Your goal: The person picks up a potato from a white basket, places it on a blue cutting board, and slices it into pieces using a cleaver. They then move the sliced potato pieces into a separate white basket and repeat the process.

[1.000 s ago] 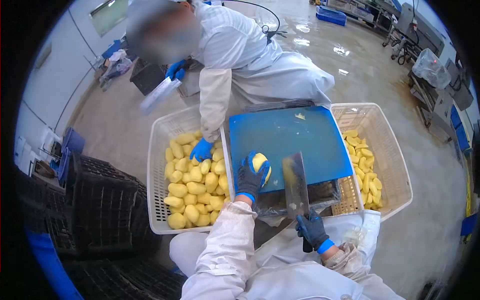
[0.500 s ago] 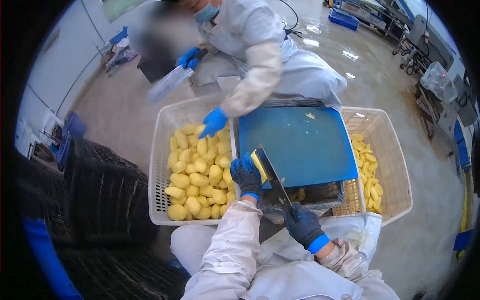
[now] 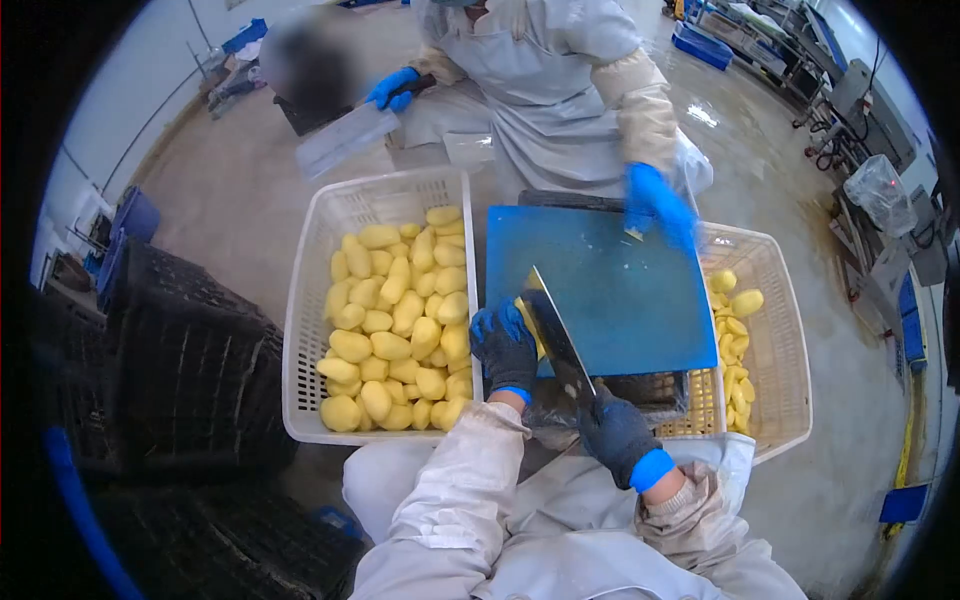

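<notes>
My left hand (image 3: pixel 505 347), in a dark glove with blue fingertips, is closed around a peeled potato (image 3: pixel 526 317) at the near left edge of the blue cutting board (image 3: pixel 610 280). Only a strip of the potato shows between the glove and the blade. My right hand (image 3: pixel 615 433), gloved alike, grips the handle of a cleaver (image 3: pixel 560 340). Its broad blade stands against the right side of the potato, tilted, with the tip pointing away from me. Many whole peeled potatoes fill the white crate (image 3: pixel 297 370) left of the board.
Cut potato pieces lie in the right-hand crate (image 3: pixel 790 340). Across the board, a co-worker holds a cleaver (image 3: pixel 348 140) in one blue-gloved hand (image 3: pixel 393 90); the other blue-gloved hand (image 3: pixel 660 207) is blurred over the board's far right corner. Black crates (image 3: pixel 180 360) stand at my left.
The co-worker's free hand has moved from the potato crate to the board's far right corner. A whole potato now shows in the right crate. My hands keep their holds; the view shifted slightly.
</notes>
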Demonstrator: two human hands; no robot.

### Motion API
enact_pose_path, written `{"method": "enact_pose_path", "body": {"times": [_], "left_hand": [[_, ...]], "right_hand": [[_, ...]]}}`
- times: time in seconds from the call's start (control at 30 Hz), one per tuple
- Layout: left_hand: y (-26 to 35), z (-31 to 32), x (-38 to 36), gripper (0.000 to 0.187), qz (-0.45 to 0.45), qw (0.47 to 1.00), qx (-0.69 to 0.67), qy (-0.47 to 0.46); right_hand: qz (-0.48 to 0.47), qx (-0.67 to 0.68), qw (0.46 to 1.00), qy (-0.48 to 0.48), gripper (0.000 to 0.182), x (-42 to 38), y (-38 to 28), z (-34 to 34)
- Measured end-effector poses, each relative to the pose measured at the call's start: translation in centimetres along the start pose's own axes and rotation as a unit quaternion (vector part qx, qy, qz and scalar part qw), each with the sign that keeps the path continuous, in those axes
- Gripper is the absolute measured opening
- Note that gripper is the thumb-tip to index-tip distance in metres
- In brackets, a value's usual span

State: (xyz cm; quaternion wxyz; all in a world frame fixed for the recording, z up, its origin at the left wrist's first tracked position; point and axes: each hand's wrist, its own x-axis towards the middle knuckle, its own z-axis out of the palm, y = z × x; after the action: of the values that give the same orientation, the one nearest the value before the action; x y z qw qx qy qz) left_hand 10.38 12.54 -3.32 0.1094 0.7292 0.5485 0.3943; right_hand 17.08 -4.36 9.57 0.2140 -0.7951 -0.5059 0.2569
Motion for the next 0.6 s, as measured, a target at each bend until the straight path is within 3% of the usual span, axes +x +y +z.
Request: {"method": "enact_pose_path", "body": {"times": [0.1,0.2,0.3,0.4,0.43,0.53,0.6], "left_hand": [[0.0,0.1,0.0,0.019,0.030,0.999,0.007,0.025],[-0.7,0.3,-0.6,0.019,0.038,0.999,0.013,0.016],[-1.4,0.5,-1.3,0.024,0.022,0.999,-0.036,0.022],[-1.6,-0.3,-0.9,0.023,0.056,0.995,-0.085,0.011],[-1.7,-0.3,-0.6,0.023,0.065,0.994,-0.091,0.012],[-2.3,0.1,-1.9,0.027,0.028,0.996,-0.082,-0.029],[-0.7,-1.3,-1.2,0.031,0.010,0.985,-0.173,0.023]], "right_hand": [[0.023,-0.035,0.997,-0.065,0.036,2.8,-1.5,-0.7],[0.065,-0.078,0.991,-0.089,0.032,6.4,-2.6,1.3],[0.082,-0.042,0.994,-0.050,0.032,10.3,-2.1,3.9],[0.058,-0.103,0.990,-0.076,0.038,9.5,-1.7,4.9],[0.000,-0.142,0.990,-0.025,0.038,7.6,-1.2,5.1],[0.049,-0.102,0.991,-0.068,0.039,2.1,-0.2,4.2],[0.048,-0.110,0.991,-0.060,0.038,-0.5,1.1,4.6]]}}
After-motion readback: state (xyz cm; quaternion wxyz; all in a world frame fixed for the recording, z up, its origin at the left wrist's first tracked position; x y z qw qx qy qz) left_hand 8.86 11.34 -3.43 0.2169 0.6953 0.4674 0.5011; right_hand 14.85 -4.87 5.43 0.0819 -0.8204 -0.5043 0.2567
